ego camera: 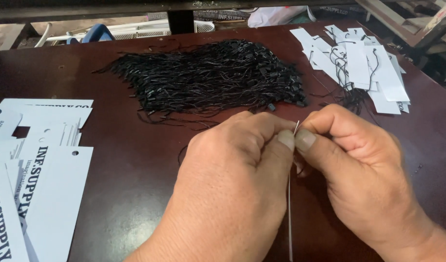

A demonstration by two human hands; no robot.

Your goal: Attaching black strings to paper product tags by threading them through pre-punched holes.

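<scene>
Hands are meeting at the middle of the dark brown table [135,160], thumb tip against thumb tip, and between them a thin white card [290,213] is standing on edge, seen almost end-on as a pale sliver. Its long axis is running nearly straight toward and away from the camera, from the bottom of the view up to the pinch, where its far tip is poking out just above the thumbs. The left hand [232,184] is coming in from the lower left with its back turned up, fingers curled under and thumb pressed flat against the card's left face. The right hand [358,170] is reaching in from the lower right, wrist angled inward, its thumb and forefinger clamping the card's upper end from the other side; whether a string is also caught in that pinch cannot be told. Beyond the hands a broad heap of black string loops [208,77] is lying across the table, well apart from them. At far right a scatter of white tags with black strings already on them [358,68] is spreading out, and at the left edge a stack of printed white tags [43,179] with small punched holes is lying flat.
</scene>
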